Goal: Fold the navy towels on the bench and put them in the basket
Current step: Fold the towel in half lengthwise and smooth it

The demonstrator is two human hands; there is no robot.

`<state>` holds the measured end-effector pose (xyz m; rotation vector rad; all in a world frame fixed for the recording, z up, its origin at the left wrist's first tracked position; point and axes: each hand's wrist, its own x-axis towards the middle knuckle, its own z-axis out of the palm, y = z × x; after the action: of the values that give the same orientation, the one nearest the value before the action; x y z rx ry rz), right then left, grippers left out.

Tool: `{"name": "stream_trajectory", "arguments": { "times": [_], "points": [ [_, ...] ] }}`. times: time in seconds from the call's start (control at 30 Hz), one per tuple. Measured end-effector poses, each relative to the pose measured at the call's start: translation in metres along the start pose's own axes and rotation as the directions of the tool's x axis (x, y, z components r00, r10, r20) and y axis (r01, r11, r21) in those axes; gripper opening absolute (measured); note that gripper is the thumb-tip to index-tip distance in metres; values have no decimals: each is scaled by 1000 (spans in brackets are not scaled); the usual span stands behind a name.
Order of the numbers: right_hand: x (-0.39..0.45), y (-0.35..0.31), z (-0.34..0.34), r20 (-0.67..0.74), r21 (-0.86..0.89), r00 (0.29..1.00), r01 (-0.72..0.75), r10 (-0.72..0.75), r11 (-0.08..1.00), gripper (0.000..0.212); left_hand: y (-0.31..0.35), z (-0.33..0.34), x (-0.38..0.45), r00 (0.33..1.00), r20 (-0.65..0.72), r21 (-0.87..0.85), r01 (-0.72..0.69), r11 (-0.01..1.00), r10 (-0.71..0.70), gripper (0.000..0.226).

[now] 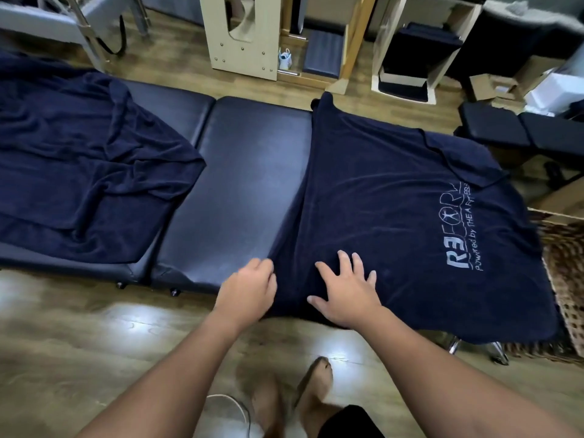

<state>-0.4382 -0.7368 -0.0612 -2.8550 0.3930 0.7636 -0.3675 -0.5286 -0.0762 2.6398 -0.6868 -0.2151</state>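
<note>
A navy towel [395,191] with a pale printed logo lies spread flat over the right part of the dark padded bench [246,184]. My right hand [347,292] presses flat on its near edge, fingers spread. My left hand [249,289] has its fingers curled at the towel's near left edge and appears to grip the cloth there. A second navy towel [82,159] lies crumpled on the bench's left part. The woven basket [565,279] stands at the bench's right end, partly covered by the spread towel.
Wooden floor runs in front of and behind the bench. Pale wooden equipment frames [243,36] stand beyond it, with dark pads and cardboard boxes [493,86] at the back right. My bare feet [294,396] are on the floor below my arms.
</note>
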Motion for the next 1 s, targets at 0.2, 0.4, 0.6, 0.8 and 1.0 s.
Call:
{"name": "stream_trajectory", "arguments": {
  "times": [0.2,0.4,0.6,0.8,1.0],
  "points": [
    [40,9,-30,-45,20,998,51,-50,998,69,35,-2,91,970,173,40,168,985,-172,32],
    [69,34,-41,109,134,989,-115,100,984,100,15,-11,120,887,102,-11,453,891,-450,14],
    [77,27,-50,93,19,991,-104,102,994,105,-5,-17,120,849,81,-46,527,849,-523,9],
    [85,29,-55,106,-13,993,-51,52,999,110,41,-3,149,962,199,42,181,983,-186,18],
    [86,31,-54,106,-47,994,-33,38,998,113,45,16,151,944,166,203,250,947,-285,14]
  ]
}}
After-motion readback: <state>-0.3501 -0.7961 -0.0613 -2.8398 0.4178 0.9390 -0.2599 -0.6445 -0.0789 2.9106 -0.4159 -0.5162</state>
